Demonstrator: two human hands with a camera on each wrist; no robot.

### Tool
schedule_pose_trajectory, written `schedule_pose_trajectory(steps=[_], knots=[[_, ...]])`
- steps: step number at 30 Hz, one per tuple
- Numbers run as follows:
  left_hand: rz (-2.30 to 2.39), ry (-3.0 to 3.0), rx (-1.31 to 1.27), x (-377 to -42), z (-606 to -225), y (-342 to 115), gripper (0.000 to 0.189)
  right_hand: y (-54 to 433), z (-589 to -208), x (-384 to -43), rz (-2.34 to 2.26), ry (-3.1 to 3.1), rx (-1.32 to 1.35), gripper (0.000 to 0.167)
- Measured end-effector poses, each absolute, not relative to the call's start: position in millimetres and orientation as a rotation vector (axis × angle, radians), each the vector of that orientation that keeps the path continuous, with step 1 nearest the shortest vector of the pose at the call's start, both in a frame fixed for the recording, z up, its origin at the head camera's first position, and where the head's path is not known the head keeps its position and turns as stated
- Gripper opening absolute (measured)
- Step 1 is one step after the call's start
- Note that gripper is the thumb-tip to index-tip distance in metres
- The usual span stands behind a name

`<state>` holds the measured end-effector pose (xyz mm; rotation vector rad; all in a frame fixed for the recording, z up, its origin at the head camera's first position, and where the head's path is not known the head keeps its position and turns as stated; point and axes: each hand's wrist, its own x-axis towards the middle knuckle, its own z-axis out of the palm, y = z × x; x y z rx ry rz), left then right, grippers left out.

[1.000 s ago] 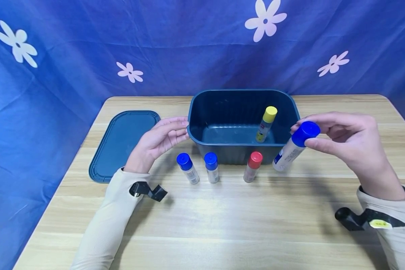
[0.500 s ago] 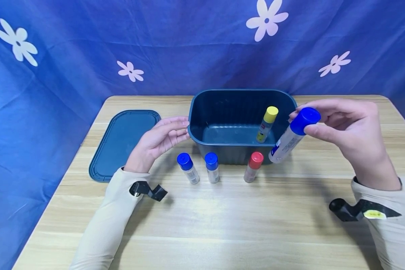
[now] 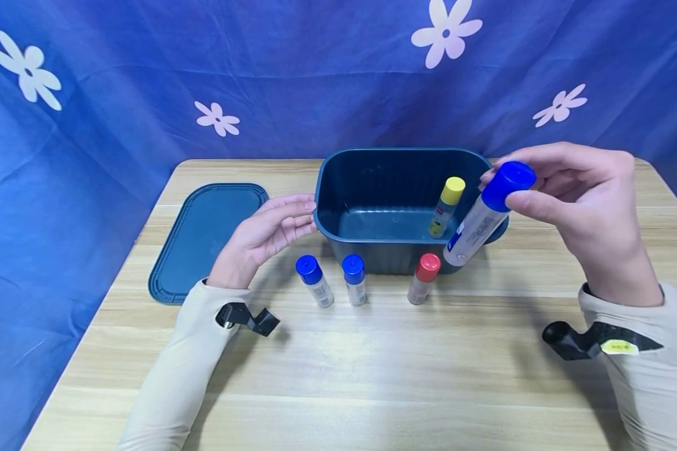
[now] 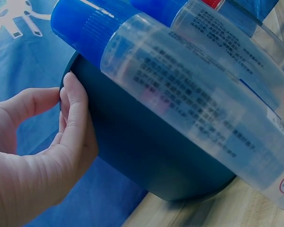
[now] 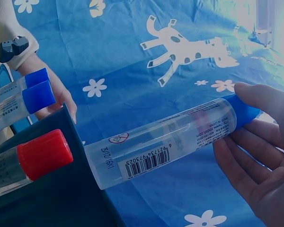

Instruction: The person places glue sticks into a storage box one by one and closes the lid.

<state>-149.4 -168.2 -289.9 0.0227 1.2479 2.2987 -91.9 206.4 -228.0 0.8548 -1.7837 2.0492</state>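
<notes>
My right hand pinches the blue cap of a large clear glue bottle between thumb and fingers. The bottle tilts, its lower end overlapping the front right rim of the dark teal bin. In the right wrist view, a barcode shows on the held bottle. With relaxed fingers my left hand touches the bin's left rim from outside. Inside the bin, at right, a yellow-capped glue bottle stands upright. Two small blue-capped bottles and a red-capped bottle stand in front of the bin.
A flat teal lid lies on the wooden table at left, partly behind my left hand. Behind the table's back edge hangs a blue cloth with white flowers.
My right hand has lifted the glue bottle up and slightly left, bringing its lower end over the bin's front right corner. My left hand has stayed at the rim.
</notes>
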Motion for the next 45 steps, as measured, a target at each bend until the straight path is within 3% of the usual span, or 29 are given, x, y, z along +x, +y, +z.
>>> schedule_pose_trajectory(steps=[45], knots=[[2.296, 1.264, 0.039, -148.5, -289.9, -168.6, 0.015, 180.3, -229.1, -123.9, 2.146, -1.766, 0.779, 0.028]])
